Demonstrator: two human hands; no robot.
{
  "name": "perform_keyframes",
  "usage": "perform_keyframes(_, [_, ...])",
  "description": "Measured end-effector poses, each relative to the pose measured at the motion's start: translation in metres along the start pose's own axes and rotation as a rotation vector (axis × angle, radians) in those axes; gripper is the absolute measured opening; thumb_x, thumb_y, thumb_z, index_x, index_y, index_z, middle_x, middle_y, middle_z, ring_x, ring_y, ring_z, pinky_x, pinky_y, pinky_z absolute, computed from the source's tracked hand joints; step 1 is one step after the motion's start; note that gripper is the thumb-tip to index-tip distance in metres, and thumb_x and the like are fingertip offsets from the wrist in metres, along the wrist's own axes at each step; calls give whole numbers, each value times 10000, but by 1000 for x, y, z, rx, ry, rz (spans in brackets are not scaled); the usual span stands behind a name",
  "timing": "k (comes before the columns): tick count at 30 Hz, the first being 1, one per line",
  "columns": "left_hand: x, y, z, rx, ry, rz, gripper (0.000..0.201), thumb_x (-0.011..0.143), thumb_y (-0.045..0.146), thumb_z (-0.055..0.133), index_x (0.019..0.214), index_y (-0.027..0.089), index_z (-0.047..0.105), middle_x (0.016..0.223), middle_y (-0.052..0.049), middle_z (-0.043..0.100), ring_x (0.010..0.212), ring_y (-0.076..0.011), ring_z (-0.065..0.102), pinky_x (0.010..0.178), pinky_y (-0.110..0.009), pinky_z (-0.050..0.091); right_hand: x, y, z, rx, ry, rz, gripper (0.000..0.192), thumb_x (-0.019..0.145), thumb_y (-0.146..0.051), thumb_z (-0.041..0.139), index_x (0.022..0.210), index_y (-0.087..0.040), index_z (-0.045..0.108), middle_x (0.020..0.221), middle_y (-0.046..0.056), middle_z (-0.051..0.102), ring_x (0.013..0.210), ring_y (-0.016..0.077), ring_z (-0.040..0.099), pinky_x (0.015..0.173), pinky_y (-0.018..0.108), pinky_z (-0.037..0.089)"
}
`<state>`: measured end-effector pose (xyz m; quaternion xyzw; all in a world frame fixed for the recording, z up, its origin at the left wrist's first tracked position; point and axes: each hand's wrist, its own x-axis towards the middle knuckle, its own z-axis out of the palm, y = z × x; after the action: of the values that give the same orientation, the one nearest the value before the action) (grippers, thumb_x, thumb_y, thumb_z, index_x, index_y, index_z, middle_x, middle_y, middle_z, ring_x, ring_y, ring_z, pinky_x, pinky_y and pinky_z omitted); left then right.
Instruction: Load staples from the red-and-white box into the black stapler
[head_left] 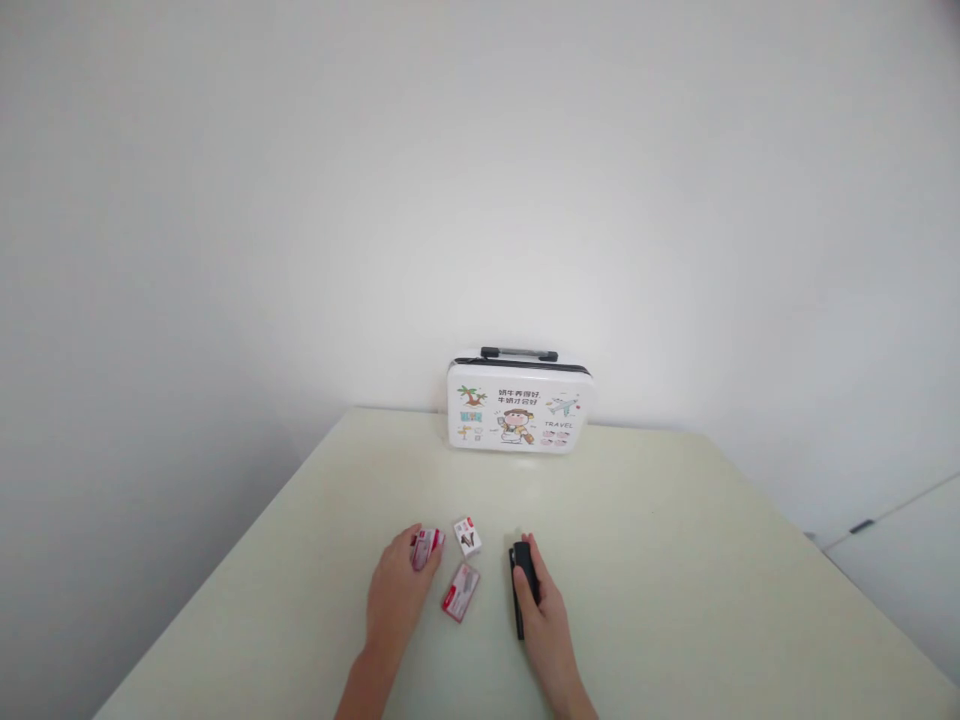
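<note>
My left hand (399, 582) is closed around a small pink and white box (426, 548), thumb on one side and fingers on the other. Just right of it lie a smaller white box (466, 537) with a dark picture and a red corner, and a second pink and white box (460, 592) with a red label. A black stapler (526, 570) is gripped in my right hand (546, 612), its long side pointing away from me. Part of the stapler is hidden by my fingers and thumb.
A white cartoon-printed case (517, 425) with a black handle stands upright at the back of the pale table (645, 560), near the wall (525, 180). The table's side edges slope away left and right. A white surface (911, 560) with a dark fitting is at far right.
</note>
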<state>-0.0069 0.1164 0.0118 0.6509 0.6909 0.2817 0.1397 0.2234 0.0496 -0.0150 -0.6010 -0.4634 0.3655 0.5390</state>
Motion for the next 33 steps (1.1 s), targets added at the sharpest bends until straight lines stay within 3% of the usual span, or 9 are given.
perform_keyframes(4, [-4,-13,-12,44,25,-3,481,958,459,469,1375,229,535,1300,-83,664,1196,-259,606,1026,-391,453,-1,0,0,-4,1,-3,697,971,-579,503,1573,-263,349,1627,42,377,1517,234,316,1267,475,197])
perform_keyframes(7, [-28,-28,-22,141,50,14,402,959,439,473,1293,257,604,1263,-87,660,1163,-295,592,992,-460,459,-3,-1,-1,-11,5,-4,692,964,-581,511,1564,-266,371,1622,44,390,1515,240,321,1265,472,213])
perform_keyframes(10, [-53,-32,-22,223,129,83,354,976,384,452,1261,294,640,1397,-77,578,1255,-310,524,1032,-512,431,-3,-1,-2,-14,-4,5,683,962,-578,513,1557,-269,386,1617,47,402,1510,245,333,1266,476,222])
perform_keyframes(13, [-68,-11,-5,172,118,190,341,995,372,445,1266,340,649,1369,-51,600,1266,-287,522,1066,-500,422,-2,3,-2,-14,0,8,680,952,-575,531,1535,-245,415,1599,73,432,1490,257,370,1262,480,246])
perform_keyframes(16, [-69,21,21,97,2,313,374,1000,400,462,1344,360,604,1350,-43,621,1258,-268,542,1043,-451,455,-1,4,-6,-9,19,10,601,932,-562,569,1411,-202,521,1459,126,578,1356,273,538,1187,451,400])
perform_keyframes(21, [-60,44,47,115,63,284,498,1013,354,447,1500,256,436,1480,-97,524,1390,-292,444,1080,-490,419,-3,-4,-32,-231,-19,-105,371,930,-487,592,1179,-216,642,1168,105,704,1094,264,673,954,387,560])
perform_keyframes(26, [-73,27,47,87,-47,405,392,965,343,537,1350,285,583,1358,-83,620,1271,-274,555,1018,-449,474,-8,-13,-44,-478,-83,-208,376,989,-390,472,1311,-275,628,1310,90,671,1238,272,613,1138,505,423])
perform_keyframes(30, [-82,7,61,151,-129,667,676,811,444,744,1442,388,510,1534,-53,516,1325,-321,536,1052,-479,470,-8,-25,-14,-553,-133,-249,361,962,-404,534,1300,-328,633,1337,55,674,1296,295,579,1229,671,143])
perform_keyframes(33, [-81,-10,78,214,-140,737,737,820,449,735,1496,384,449,1493,-36,570,1304,-303,571,1045,-455,484,-4,-40,15,-560,-114,-242,256,859,-390,682,1097,-299,707,1136,42,738,1137,294,649,1215,672,145])
